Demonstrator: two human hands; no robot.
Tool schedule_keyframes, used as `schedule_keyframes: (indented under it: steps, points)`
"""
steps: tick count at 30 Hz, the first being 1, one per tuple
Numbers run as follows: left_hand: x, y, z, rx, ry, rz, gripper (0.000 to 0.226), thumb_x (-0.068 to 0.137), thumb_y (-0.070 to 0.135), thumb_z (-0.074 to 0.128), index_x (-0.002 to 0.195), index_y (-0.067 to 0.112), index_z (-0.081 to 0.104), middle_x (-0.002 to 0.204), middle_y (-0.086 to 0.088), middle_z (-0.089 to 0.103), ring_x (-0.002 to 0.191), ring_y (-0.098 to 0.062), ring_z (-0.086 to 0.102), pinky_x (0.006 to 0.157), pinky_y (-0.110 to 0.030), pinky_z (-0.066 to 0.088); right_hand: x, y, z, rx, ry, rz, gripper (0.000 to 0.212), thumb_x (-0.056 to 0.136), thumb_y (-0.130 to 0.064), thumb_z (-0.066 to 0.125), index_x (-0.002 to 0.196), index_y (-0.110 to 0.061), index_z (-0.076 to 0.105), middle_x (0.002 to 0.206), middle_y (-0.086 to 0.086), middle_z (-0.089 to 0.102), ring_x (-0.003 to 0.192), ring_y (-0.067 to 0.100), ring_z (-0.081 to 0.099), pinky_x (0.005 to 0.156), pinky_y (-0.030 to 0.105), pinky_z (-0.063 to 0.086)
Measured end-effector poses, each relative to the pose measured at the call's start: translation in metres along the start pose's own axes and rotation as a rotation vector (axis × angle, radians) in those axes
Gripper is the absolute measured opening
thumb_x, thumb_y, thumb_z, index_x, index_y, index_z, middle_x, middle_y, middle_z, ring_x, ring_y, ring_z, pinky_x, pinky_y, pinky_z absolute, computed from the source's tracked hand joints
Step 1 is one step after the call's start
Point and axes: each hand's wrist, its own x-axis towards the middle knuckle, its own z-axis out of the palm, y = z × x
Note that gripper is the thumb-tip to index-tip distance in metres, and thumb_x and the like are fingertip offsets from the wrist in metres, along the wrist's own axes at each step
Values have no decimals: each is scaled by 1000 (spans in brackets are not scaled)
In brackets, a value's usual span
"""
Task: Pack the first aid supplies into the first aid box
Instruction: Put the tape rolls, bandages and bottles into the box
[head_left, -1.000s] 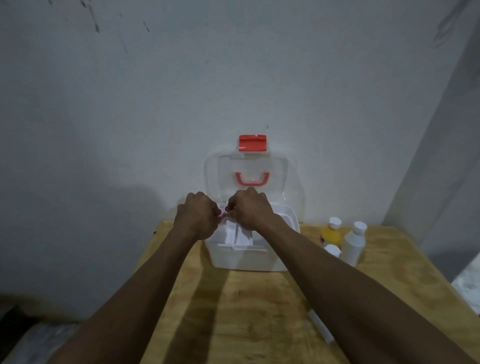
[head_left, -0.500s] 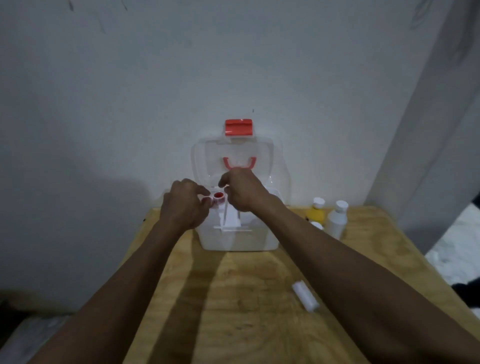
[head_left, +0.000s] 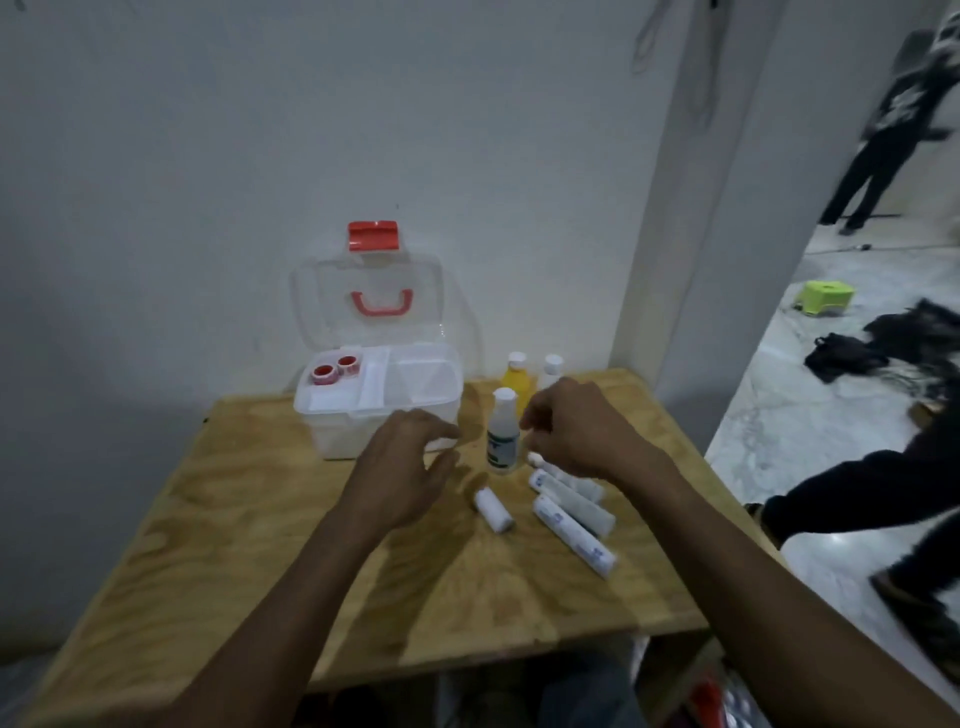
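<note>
Open first aid box (head_left: 363, 415) at worktop's (head_left: 208, 545) far side, two tape rolls (head_left: 336, 368) inside, left hand (head_left: 402, 467) grip spread, right hand (head_left: 576, 428) grip loosely curled, empty, beside bottle (head_left: 503, 434)

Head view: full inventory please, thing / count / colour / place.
First aid box: 1, white with clear lid open, red latch and handle, back left of the table.
Tape rolls: 2, red and white, in the box's left tray compartment.
Bottles: 3; one white with label in front, one yellow and one white behind it, right of the box.
Bandage rolls: about 4, white, lying on the table in front of the bottles; one partly hidden by the right hand.
Table: 1, light wood.
Stool: 1, green, on the floor at right.
Left hand: open, above the table, grip empty.
Right hand: fingers curled beside the front bottle; grip unclear.
</note>
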Motion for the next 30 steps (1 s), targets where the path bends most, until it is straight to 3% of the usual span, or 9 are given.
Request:
schedule_keyframes:
  steps: [3,6,10,14,17,21,23,25,30]
  points:
    - [-10,16,28,47,-164,107,27,85,21,68,113,23,70,116,2,67,109,-20,56,89,-39,49,-24,23,15,-131,-101,85,23,83,-17,70,104,-7,71,107,12,65,99,25,62,74,33,50]
    - [-12,28,43,161,-285,139,24,86,24,65,110,26,70,117,7,66,112,-19,52,87,-40,48,-41,30,29,-204,-157,58,30,90,-21,63,115,-6,57,114,14,59,108,30,54,74,34,44]
    - [-10,27,49,297,-336,162,14,89,29,59,98,31,70,107,10,68,104,-18,53,78,-37,45,-39,41,56,-264,-101,-6,32,94,-34,55,120,-15,53,98,10,58,100,31,59,61,29,31]
    - [-14,25,50,289,-355,116,24,90,31,56,110,29,69,115,7,66,105,-19,51,86,-40,44,-31,44,71,-196,-75,-23,22,92,-34,56,110,-22,52,130,-3,58,96,26,60,64,28,34]
    - [-19,22,48,275,-350,84,20,92,33,52,101,26,68,106,3,65,100,-20,52,83,-40,44,-27,43,77,-185,-76,-26,23,91,-38,56,100,-18,52,133,-5,53,92,23,61,63,29,37]
    - [-34,6,36,118,-247,45,20,92,32,54,102,23,69,104,1,65,97,-18,53,82,-38,45,-22,21,69,-110,-79,33,38,84,-56,58,78,-18,60,101,-2,59,74,12,59,62,29,50]
    - [-39,-8,25,11,-133,20,19,92,35,56,104,25,68,103,5,67,93,-12,54,77,-31,43,-18,-1,53,-15,-97,10,31,82,-48,66,85,-18,71,93,-1,66,70,8,59,57,21,45]
    - [-39,-20,6,-27,-6,-42,19,92,38,59,103,26,69,100,9,68,90,-8,56,74,-25,41,-9,-25,38,113,-78,-24,29,77,-36,76,98,-17,73,90,2,72,71,9,64,58,21,46]
    - [-13,-39,-54,10,267,-232,18,89,25,67,103,16,72,97,3,69,85,-13,60,72,-27,46,41,-76,26,348,128,-3,40,69,-34,81,105,-16,73,97,3,74,87,15,70,81,31,57]
